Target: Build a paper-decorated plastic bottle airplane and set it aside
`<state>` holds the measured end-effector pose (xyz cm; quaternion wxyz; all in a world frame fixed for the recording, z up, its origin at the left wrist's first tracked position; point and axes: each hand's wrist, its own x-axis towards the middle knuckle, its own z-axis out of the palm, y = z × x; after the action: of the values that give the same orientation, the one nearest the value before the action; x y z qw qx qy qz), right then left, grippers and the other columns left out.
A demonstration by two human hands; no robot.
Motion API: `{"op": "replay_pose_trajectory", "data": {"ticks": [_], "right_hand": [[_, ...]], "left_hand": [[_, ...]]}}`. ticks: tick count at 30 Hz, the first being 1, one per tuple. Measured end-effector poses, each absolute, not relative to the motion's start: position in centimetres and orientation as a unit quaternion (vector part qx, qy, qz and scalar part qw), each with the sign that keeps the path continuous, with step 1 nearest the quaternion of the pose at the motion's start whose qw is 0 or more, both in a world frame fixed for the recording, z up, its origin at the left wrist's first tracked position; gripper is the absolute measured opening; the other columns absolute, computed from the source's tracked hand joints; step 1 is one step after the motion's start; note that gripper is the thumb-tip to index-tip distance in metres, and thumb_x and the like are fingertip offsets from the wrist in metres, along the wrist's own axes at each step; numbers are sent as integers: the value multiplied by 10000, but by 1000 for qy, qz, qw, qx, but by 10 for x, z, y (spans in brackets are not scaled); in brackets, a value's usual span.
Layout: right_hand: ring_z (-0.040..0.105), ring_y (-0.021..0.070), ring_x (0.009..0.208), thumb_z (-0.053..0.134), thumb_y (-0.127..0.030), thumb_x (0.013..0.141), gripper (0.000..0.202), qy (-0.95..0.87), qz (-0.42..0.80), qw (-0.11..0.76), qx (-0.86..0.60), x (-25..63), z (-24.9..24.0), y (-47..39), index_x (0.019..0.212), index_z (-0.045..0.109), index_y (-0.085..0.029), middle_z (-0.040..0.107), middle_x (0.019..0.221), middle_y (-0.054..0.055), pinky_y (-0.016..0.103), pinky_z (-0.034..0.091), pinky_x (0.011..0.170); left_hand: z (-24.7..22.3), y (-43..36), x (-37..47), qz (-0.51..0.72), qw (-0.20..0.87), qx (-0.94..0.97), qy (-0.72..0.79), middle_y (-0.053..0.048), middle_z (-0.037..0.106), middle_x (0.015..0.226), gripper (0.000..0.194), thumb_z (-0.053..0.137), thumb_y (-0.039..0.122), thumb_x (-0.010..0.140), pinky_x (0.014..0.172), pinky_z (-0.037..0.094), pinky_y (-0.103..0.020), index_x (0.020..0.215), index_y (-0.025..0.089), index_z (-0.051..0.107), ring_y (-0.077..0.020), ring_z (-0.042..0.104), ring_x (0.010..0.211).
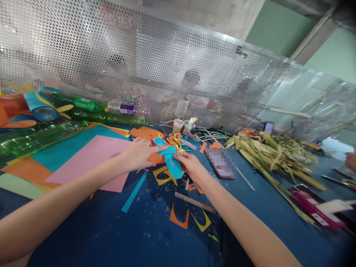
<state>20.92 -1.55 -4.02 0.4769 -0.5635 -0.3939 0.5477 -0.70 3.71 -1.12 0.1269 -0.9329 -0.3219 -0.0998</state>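
Between my two hands is a craft piece of orange paper with a blue paper cutout on its near side. My left hand grips it from the left, fingers closed over the orange part and touching the blue paper. The thumb and fingers of my right hand pinch the right edge of the blue cutout. Some clear plastic shows by the right fingertips. Below the hands lie yellow paper scraps and a blue paper strip. How the blue and orange parts join is hidden.
Coloured paper sheets and green plastic bottles lie left. A phone, dried husks and a magenta power strip lie right. Behind stands a perforated metal screen, with people beyond it. Another person's hand shows far right.
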Motion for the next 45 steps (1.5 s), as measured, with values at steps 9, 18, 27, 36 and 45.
{"op": "replay_pose_trajectory", "data": {"ticks": [9,18,27,36,45], "right_hand": [[510,101,465,697,-416,622,264,-461,466,463,-596,209,-42,-14,633,628,-161,594,558,-6,238,419,496],[529,129,476,583,-473,714,327,-606,269,368,-652,215,-44,-12,591,635,-175,578,508,0,238,380,488],[599,176,596,577,-513,708,343,-628,185,341,-675,206,-37,-18,632,641,-185,648,602,36,256,386,557],[558,169,585,538,-576,719,397,-646,90,314,-690,198,-33,-26,590,557,-201,620,605,31,251,331,513],[626,184,660,548,-345,785,196,-675,207,333,-625,216,-33,-17,706,646,-196,684,702,43,266,423,615]], "left_hand": [[-7,32,-7,-124,133,-938,-296,-27,566,781,588,513,509,797,738,310,-351,1347,372,357,-227,494,766],[-5,33,-6,-109,97,-941,-306,-30,570,826,565,546,449,779,755,275,-359,1322,391,398,-218,474,770],[-3,33,-6,-104,94,-943,-302,-25,559,810,590,565,430,773,765,273,-367,1332,392,381,-224,466,768],[-15,38,-5,-129,99,-942,-294,-33,579,873,615,572,427,766,809,270,-415,1338,426,346,-242,488,803],[-11,41,-9,-103,86,-944,-301,-30,593,861,603,555,456,775,810,282,-407,1340,410,352,-237,511,805]]}}
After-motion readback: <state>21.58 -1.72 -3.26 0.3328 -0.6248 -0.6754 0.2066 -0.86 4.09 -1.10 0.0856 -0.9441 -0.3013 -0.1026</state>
